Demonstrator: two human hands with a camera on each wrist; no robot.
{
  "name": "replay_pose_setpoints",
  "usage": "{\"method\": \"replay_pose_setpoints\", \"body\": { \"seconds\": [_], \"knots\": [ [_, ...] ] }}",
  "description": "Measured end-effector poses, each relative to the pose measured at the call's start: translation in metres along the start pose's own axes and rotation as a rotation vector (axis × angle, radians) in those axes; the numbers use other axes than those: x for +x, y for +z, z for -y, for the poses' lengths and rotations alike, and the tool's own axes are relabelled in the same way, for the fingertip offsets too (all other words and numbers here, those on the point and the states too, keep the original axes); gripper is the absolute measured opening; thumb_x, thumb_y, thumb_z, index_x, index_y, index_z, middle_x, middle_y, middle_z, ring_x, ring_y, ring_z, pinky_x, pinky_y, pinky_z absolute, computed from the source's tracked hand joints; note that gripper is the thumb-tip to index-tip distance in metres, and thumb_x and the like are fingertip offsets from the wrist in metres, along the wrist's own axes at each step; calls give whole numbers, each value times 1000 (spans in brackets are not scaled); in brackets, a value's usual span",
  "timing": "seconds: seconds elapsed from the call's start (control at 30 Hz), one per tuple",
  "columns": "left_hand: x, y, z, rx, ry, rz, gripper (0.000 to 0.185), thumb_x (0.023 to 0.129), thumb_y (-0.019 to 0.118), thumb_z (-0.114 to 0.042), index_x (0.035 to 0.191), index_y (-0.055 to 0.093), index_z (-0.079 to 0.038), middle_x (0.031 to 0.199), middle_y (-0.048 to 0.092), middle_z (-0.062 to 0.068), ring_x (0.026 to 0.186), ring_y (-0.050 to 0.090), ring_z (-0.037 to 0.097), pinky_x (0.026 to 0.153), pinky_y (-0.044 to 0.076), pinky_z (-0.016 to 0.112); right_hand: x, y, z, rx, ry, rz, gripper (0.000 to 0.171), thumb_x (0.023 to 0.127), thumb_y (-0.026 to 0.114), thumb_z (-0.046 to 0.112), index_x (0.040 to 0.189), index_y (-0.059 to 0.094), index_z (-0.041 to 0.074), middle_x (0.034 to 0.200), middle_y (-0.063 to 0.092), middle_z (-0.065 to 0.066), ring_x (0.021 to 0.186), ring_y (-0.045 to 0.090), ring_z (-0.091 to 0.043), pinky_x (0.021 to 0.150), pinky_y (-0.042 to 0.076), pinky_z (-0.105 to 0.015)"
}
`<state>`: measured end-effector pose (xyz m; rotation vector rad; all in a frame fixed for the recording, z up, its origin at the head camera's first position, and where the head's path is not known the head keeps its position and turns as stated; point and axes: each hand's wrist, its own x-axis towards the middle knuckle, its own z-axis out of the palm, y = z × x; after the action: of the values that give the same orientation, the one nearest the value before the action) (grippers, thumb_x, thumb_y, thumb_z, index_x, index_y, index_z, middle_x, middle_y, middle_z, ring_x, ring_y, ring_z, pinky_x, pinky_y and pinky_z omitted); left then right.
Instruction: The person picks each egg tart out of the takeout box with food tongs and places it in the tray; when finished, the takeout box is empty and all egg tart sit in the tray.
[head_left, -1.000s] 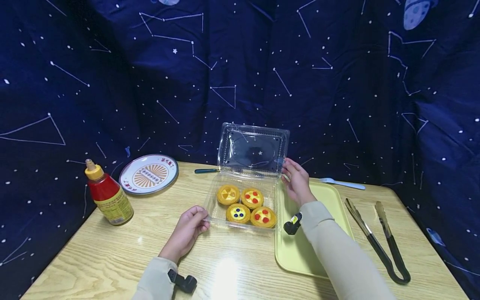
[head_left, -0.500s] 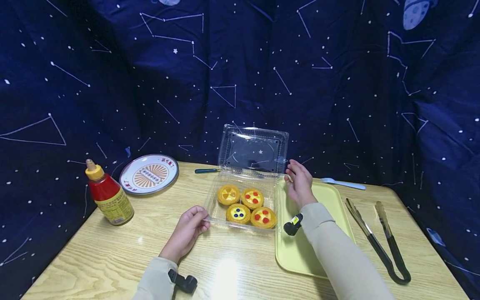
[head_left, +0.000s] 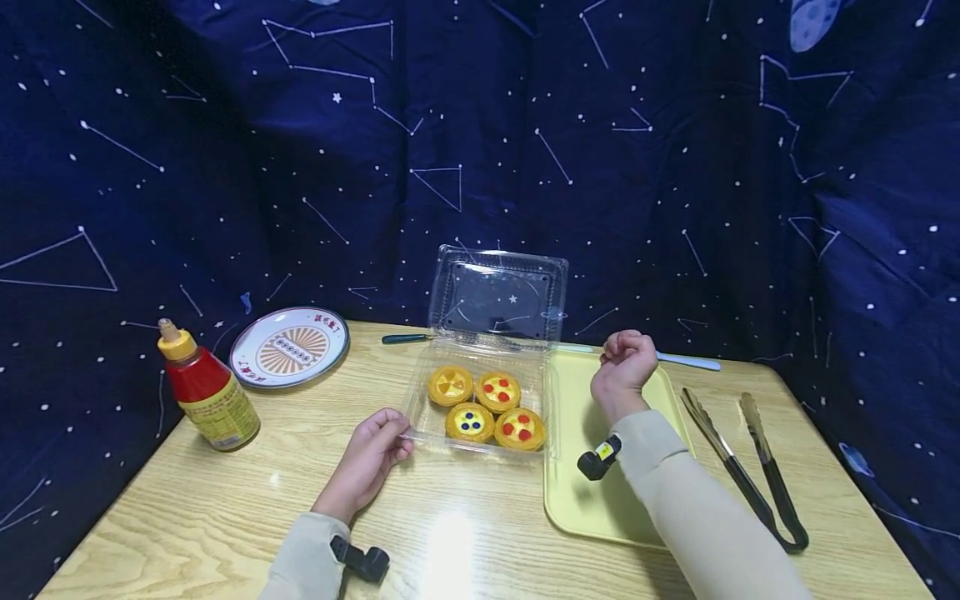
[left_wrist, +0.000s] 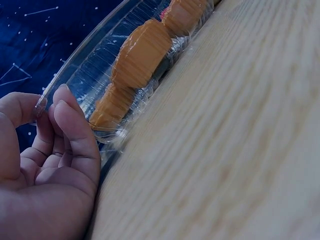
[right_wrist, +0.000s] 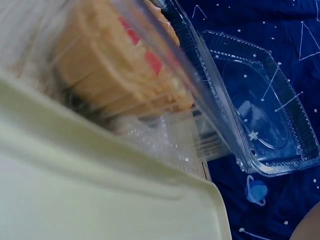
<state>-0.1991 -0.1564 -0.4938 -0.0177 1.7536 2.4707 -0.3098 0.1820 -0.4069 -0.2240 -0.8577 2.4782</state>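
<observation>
A: What's laid out on the tabletop (head_left: 225, 508)?

B: A yellow tray (head_left: 592, 500) right of centre, and just left of it a clear box (head_left: 480, 400) with its lid up and four tarts (head_left: 485, 405) inside. Tongs (head_left: 750, 467) lie at the far right, a plate (head_left: 288, 347) and a red bottle (head_left: 204, 389) at the left.

A: And the hands?

B: The left hand (head_left: 367, 460) pinches the box's near-left rim. The right hand (head_left: 622, 367) hovers curled over the tray's far edge, holding nothing.

A: Which step?

B: I'd judge the box is opened and steadied; next calls for the tongs, well right of the right hand.

A: Any writing?

B: Red characters on the plate, too small to read.
</observation>
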Motion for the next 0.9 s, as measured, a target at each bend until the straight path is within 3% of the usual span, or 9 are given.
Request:
{"method": "replay_pose_setpoints", "body": {
  "seconds": [0.3, 0.5, 0.63, 0.73, 0.9],
  "knots": [
    [2, 2, 3, -5, 1, 17, 8, 97, 53, -6, 90, 53, -2, 81, 54, 6, 67, 57, 12, 59, 49, 20, -2, -32, 35, 93, -95, 137, 20, 70, 37, -2, 56, 27, 7, 56, 11, -1, 51, 3, -15, 52, -3, -26],
    [3, 2, 2, 0, 7, 8, 9, 97, 52, -5, 90, 53, -2, 81, 54, 6, 67, 57, 12, 59, 49, 20, 2, -61, 72, 26, -118, 189, 25, 63, 58, 1, 54, 34, 2, 47, 22, -2, 50, 4, -15, 51, -3, -26],
    [2, 2, 1, 3, 8, 9, 9, 98, 51, -5, 90, 53, -2, 81, 55, 7, 68, 57, 13, 60, 49, 20, 7, -82, 98, -86, -179, 180, 20, 73, 56, -5, 56, 44, -2, 46, 33, -2, 48, 7, -15, 49, -1, -27],
    [2, 1, 0, 0, 7, 11, 10, 99, 51, -6, 90, 53, -2, 82, 55, 6, 68, 57, 13, 61, 49, 20, 9, -95, 115, -139, -226, 171, 24, 83, 44, -9, 60, 48, -2, 51, 37, -4, 51, 12, -17, 52, 1, -27],
    [1, -1, 1, 5, 8, 13, 10, 99, 50, -7, 91, 53, -1, 83, 55, 7, 69, 57, 14, 62, 49, 21, 7, -115, 140, -255, -236, 163, 23, 88, 42, -11, 72, 55, -1, 63, 46, -5, 55, 23, -17, 53, 6, -28]
  ]
}}
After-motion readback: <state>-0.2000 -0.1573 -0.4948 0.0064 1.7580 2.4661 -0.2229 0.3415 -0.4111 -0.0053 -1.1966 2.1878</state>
